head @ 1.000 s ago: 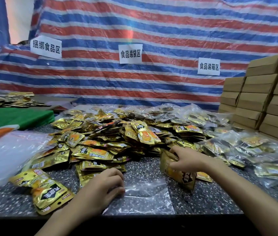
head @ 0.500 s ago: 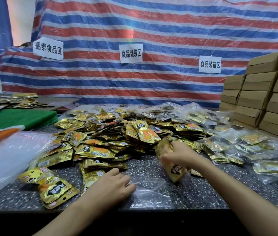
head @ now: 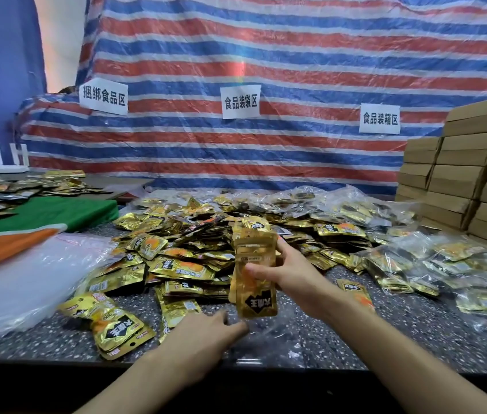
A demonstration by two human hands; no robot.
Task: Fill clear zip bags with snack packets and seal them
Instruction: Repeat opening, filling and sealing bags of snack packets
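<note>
Right hand (head: 288,273) holds gold packets (head: 255,282) above clear bag (head: 269,336) touched by left hand (head: 203,336).

Dark speckled table (head: 57,348): big heap of gold snack packets (head: 194,243) in the middle, a few more at front left. One clear zip bag (head: 269,336) lies flat nr the front edge. Filled clear bags (head: 433,264) at right, cardboard boxes (head: 460,180) stacked behind them. At left: pile of empty bags (head: 27,276) and a green-orange cloth (head: 42,216).
</note>
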